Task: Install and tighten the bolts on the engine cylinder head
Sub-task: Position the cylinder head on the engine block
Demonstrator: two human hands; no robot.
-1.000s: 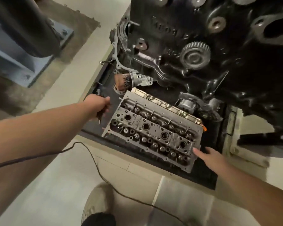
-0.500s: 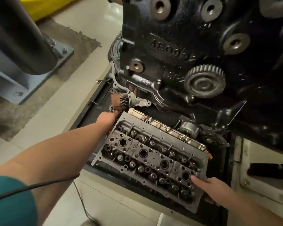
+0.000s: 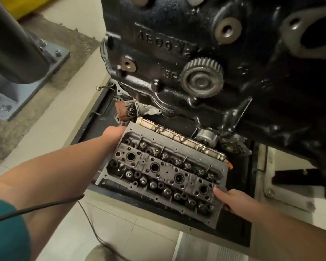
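Cylinder head (image 3: 164,172) lying in a dark tray (image 3: 235,230), below the big black engine block (image 3: 196,53), valve side up, tilted a little toward the camera. Left hand (image 3: 112,134) at the far-left corner of the cylinder head, fingers tucked behind the edge and out of sight; likely wrapped under the corner, but cannot tell how the grip sits. Right hand (image 3: 231,199) at the near-right edge of the cylinder head, thumb lying on the top face, other fingers curled under the rim, so pinching the edge between thumb and fingers. Hands on opposite corners, probably to balance a heavy casting for a lift or a shift. No bolts seen in either hand or near the cylinder head, and none seated in the holes as far as visible. No wrench seen either. Judged as an early step: getting the cylinder head into position, bolts not yet begun. Toothed gear (image 3: 202,77) on the engine block face, above the cylinder head. Brown filter can (image 3: 125,110) just beyond the far-left corner of the cylinder head, close to the left hand. Thin black cable (image 3: 45,206) crossing over the left forearm, well left of the cylinder head. Risk: pinched fingers under the rim if set down hard.
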